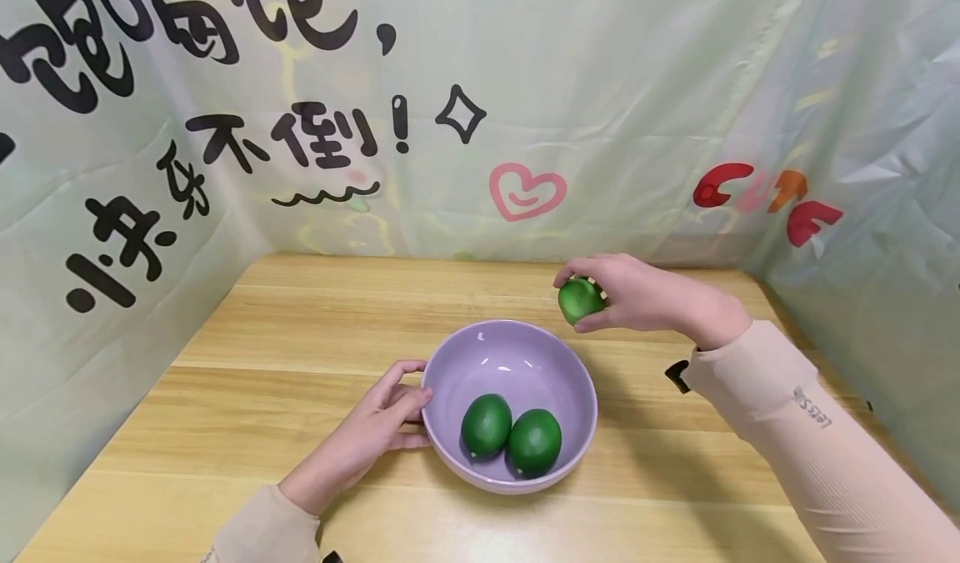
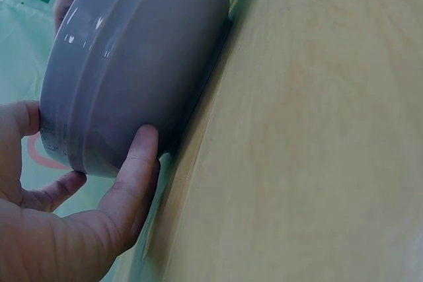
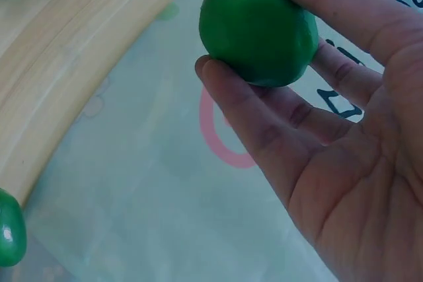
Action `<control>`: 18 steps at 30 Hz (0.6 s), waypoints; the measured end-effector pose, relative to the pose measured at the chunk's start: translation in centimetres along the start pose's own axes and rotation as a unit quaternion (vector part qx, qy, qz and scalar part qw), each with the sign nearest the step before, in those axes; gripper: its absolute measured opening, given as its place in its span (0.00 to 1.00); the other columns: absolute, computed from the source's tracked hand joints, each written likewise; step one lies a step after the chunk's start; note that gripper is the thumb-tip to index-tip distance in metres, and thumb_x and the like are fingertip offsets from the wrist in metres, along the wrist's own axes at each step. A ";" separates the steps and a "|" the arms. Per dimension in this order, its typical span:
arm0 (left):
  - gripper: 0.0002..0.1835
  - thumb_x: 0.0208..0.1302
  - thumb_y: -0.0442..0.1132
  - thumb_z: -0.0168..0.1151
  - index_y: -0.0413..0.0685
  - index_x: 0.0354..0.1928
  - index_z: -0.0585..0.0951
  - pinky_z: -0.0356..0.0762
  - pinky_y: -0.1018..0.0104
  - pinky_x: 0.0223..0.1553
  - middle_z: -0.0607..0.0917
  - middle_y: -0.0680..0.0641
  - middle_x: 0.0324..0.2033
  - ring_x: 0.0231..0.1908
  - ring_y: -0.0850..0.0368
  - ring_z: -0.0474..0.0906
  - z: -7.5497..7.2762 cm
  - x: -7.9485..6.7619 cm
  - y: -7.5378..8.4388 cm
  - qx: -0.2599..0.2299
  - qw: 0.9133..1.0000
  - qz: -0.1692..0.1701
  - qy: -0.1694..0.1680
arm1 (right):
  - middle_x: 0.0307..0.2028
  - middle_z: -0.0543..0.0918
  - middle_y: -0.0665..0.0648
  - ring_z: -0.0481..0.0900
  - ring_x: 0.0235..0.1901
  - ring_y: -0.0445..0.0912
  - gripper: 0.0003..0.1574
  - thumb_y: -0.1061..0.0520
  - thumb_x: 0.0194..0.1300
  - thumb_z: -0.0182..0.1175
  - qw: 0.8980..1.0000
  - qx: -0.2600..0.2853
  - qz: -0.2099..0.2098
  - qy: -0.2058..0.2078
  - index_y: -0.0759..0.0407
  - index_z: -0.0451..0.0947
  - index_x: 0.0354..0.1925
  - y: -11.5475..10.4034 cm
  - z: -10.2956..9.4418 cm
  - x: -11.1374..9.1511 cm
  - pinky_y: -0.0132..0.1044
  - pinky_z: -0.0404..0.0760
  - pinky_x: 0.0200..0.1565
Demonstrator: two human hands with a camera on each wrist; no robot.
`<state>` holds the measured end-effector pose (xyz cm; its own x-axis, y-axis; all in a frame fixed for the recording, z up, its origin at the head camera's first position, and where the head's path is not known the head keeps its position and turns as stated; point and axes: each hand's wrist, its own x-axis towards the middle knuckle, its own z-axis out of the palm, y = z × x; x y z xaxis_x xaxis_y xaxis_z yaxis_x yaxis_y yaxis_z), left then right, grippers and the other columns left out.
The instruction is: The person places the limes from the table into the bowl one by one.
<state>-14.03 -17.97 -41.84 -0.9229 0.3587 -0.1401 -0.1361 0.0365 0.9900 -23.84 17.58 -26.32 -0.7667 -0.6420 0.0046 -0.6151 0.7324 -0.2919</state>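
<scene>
A purple bowl (image 1: 517, 363) stands upright on the wooden table with two dark green limes (image 1: 487, 426) lying side by side in it. My left hand (image 1: 386, 413) holds the bowl at its left side, thumb at the rim and fingers against the outer wall, which the left wrist view shows from below. Above the table, beyond the bowl's right rim, my right hand (image 1: 637, 292) holds a brighter green lime (image 1: 580, 300) between thumb and fingers. The right wrist view shows this lime's stem end. Part of another green lime (image 3: 10, 229) enters that view at lower left.
The wooden table (image 1: 315, 313) reaches back to a pale green cloth backdrop (image 1: 637, 87) with printed lettering and a pink heart (image 1: 528, 192). Cloth also hangs along both sides. A small black strap end (image 1: 677, 375) sticks out below the right cuff.
</scene>
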 end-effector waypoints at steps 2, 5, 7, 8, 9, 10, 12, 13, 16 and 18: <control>0.30 0.83 0.46 0.58 0.50 0.79 0.63 0.92 0.49 0.58 0.78 0.28 0.65 0.53 0.48 0.85 0.0 0.0 0.0 0.001 1.000 0.000 0.000 | 0.47 0.84 0.54 0.79 0.44 0.49 0.30 0.58 0.61 0.80 1.000 0.003 -0.006 0.003 0.54 0.80 0.59 -0.3 0.0 0.0 0.43 0.87 0.47; 0.30 0.83 0.47 0.58 0.50 0.79 0.63 0.92 0.49 0.58 0.78 0.28 0.65 0.54 0.48 0.85 0.0 0.0 0.0 0.001 1.000 0.000 0.000 | 0.46 0.84 0.53 0.79 0.44 0.49 0.30 0.58 0.61 0.80 1.000 0.005 -0.016 0.005 0.53 0.80 0.58 -0.6 0.1 0.0 0.43 0.87 0.47; 0.30 0.83 0.47 0.58 0.50 0.79 0.63 0.92 0.49 0.58 0.78 0.28 0.65 0.54 0.48 0.85 0.0 -0.1 0.1 0.001 1.000 -0.001 0.001 | 0.45 0.83 0.53 0.79 0.44 0.48 0.29 0.58 0.61 0.81 1.000 0.005 -0.021 0.007 0.53 0.80 0.58 -0.8 0.1 0.0 0.42 0.86 0.46; 0.30 0.83 0.47 0.58 0.50 0.79 0.63 0.92 0.49 0.58 0.78 0.28 0.65 0.54 0.48 0.85 0.0 -0.1 0.1 0.001 1.000 0.000 0.001 | 0.45 0.83 0.53 0.79 0.44 0.48 0.29 0.58 0.61 0.81 1.000 0.005 -0.023 0.007 0.53 0.80 0.58 -0.9 0.2 0.0 0.41 0.86 0.46; 0.30 0.83 0.47 0.58 0.50 0.79 0.63 0.92 0.49 0.58 0.78 0.28 0.65 0.54 0.47 0.85 0.0 -0.1 0.1 0.001 1.000 0.000 0.001 | 0.46 0.83 0.54 0.79 0.44 0.48 0.29 0.58 0.61 0.81 1.000 0.004 -0.026 0.009 0.53 0.80 0.58 -1.0 0.2 0.0 0.41 0.86 0.45; 0.30 0.83 0.47 0.58 0.50 0.79 0.63 0.92 0.49 0.58 0.78 0.28 0.65 0.54 0.47 0.85 0.0 -0.1 0.1 0.001 1.000 0.000 0.000 | 0.46 0.83 0.54 0.80 0.44 0.48 0.30 0.58 0.60 0.81 1.000 0.004 -0.025 0.010 0.53 0.80 0.58 -1.1 0.2 0.0 0.41 0.87 0.46; 0.30 0.83 0.47 0.58 0.50 0.79 0.63 0.92 0.49 0.58 0.78 0.28 0.65 0.54 0.47 0.85 0.0 -0.1 0.0 0.001 1.000 0.001 0.000 | 0.47 0.83 0.54 0.80 0.44 0.48 0.30 0.58 0.61 0.81 1.000 0.006 -0.028 0.012 0.53 0.80 0.58 -1.3 0.3 0.0 0.43 0.88 0.46; 0.30 0.83 0.47 0.58 0.50 0.79 0.63 0.92 0.49 0.58 0.78 0.28 0.64 0.54 0.47 0.85 0.0 -0.1 0.0 0.001 1.000 0.002 -0.001 | 0.47 0.83 0.54 0.80 0.45 0.48 0.30 0.58 0.61 0.80 0.999 0.005 -0.029 0.012 0.52 0.80 0.58 -1.4 0.3 0.0 0.43 0.88 0.46; 0.30 0.83 0.47 0.58 0.50 0.79 0.63 0.92 0.49 0.58 0.78 0.29 0.64 0.54 0.47 0.85 0.0 -0.1 0.0 0.001 1.000 0.002 -0.001 | 0.48 0.83 0.53 0.80 0.45 0.48 0.30 0.58 0.61 0.80 0.999 0.004 -0.029 0.011 0.52 0.80 0.58 -1.7 0.4 0.1 0.43 0.88 0.47; 0.30 0.83 0.47 0.58 0.50 0.79 0.63 0.92 0.49 0.58 0.78 0.29 0.65 0.54 0.47 0.85 0.0 -0.1 0.0 0.001 1.000 0.002 -0.001 | 0.48 0.83 0.53 0.80 0.45 0.47 0.29 0.58 0.61 0.80 0.999 0.004 -0.032 0.009 0.53 0.80 0.58 -1.9 0.5 0.1 0.42 0.88 0.46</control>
<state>-13.93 -17.98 -41.82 -0.9225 0.3616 -0.1353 -0.1311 0.0361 0.9907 -22.64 15.98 -26.22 -0.7291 -0.6832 0.0406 -0.6616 0.6883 -0.2977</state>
